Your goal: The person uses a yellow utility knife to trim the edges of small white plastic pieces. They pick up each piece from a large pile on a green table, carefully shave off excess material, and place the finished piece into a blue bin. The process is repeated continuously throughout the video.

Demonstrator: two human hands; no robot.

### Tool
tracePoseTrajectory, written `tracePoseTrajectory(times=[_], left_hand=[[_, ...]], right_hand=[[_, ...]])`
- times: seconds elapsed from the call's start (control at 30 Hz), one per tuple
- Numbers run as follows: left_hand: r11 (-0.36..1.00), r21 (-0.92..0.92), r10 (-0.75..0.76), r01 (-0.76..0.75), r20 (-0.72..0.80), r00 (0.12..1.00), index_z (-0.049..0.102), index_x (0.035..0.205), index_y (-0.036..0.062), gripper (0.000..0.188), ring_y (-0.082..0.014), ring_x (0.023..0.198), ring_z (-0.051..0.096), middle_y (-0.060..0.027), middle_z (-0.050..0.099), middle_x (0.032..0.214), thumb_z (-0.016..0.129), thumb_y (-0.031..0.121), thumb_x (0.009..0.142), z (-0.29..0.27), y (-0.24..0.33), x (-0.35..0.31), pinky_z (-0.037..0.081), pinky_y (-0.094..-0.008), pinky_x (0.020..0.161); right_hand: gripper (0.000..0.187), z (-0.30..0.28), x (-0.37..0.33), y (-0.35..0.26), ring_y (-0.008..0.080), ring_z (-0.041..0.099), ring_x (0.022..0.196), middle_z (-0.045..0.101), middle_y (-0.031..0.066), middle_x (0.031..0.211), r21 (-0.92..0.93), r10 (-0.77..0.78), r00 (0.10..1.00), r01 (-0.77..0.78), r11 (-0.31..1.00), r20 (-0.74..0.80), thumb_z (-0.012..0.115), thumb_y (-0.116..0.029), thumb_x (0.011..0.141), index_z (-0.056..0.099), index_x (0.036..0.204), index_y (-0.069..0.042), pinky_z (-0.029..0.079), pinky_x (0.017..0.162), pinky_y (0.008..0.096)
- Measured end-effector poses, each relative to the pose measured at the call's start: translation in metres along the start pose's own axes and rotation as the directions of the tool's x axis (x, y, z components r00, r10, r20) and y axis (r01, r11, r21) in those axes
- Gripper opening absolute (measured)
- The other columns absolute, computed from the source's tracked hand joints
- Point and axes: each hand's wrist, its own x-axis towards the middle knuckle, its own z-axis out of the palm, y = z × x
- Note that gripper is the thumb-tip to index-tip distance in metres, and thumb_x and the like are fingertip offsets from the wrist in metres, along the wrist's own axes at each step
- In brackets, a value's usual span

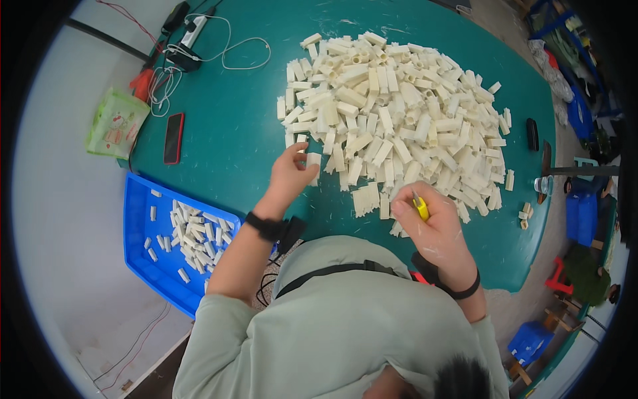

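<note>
A large heap of cream-coloured, hollow rectangular plastic pieces [399, 113] covers much of the green table. My left hand [287, 176] is at the heap's near left edge, its thumb and fingers closed about one cream block [314, 159]. In front of the heap, my right hand [435, 223] is closed round a small yellow-handled tool [421, 207] with a short metal tip pointing up and away from me. Most of its handle is hidden in the palm. Several loose pieces, among them a wider ragged one [365, 199], lie between my hands.
A blue tray [143, 256] with several small cream pieces stands at my left, below table height. On the green table [226, 133] lie a red-edged phone [173, 138], white cables [229, 53], a power strip [193, 32] and a black case [532, 134]. A green bag [116, 123] sits at the left edge.
</note>
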Motion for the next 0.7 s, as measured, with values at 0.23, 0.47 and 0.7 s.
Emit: tracePoseTrajectory(times=[0.23, 0.47, 0.7], left_hand=[[0.758, -0.632, 0.383, -0.161, 0.231, 0.895, 0.051, 0.122, -0.0012, 0.043, -0.0165, 0.096, 0.056, -0.0099, 0.053, 0.11, 0.059, -0.006, 0.08, -0.046, 0.103, -0.103, 0.049, -0.0296, 0.081], [0.638, -0.65, 0.656, -0.412, 0.179, 0.733, 0.051, 0.12, -0.0015, 0.04, -0.0169, 0.1, 0.052, -0.0106, 0.049, 0.111, 0.058, -0.006, 0.08, -0.051, 0.116, -0.129, 0.046, -0.0283, 0.083], [0.58, -0.681, 0.678, -0.446, 0.1, 0.728, 0.044, 0.113, 0.0005, 0.043, -0.0149, 0.095, 0.052, -0.0088, 0.052, 0.103, 0.065, -0.005, 0.076, -0.042, 0.125, -0.148, 0.043, -0.0275, 0.082]], right_hand=[[0.029, 0.015, -0.002, -0.005, 0.01, 0.044, 0.062, 0.051, 0.0032, 0.073, 0.059, -0.178, 0.974, 0.171, 0.983, 0.141, 0.062, -0.027, 0.086, 0.052, 0.094, -0.001, 0.038, 0.057, 0.0231], [0.028, 0.016, -0.025, -0.025, 0.0172, 0.046, 0.056, 0.049, 0.0075, 0.065, 0.008, -0.279, 0.951, 0.28, 0.96, 0.132, 0.057, -0.029, 0.089, 0.053, 0.085, -0.001, 0.038, 0.053, 0.0264], [0.029, 0.019, -0.036, -0.03, 0.0227, 0.046, 0.048, 0.048, 0.0087, 0.059, -0.153, -0.512, 0.852, 0.524, 0.838, 0.112, 0.063, -0.027, 0.084, 0.052, 0.074, -0.002, 0.035, 0.043, 0.0307]])
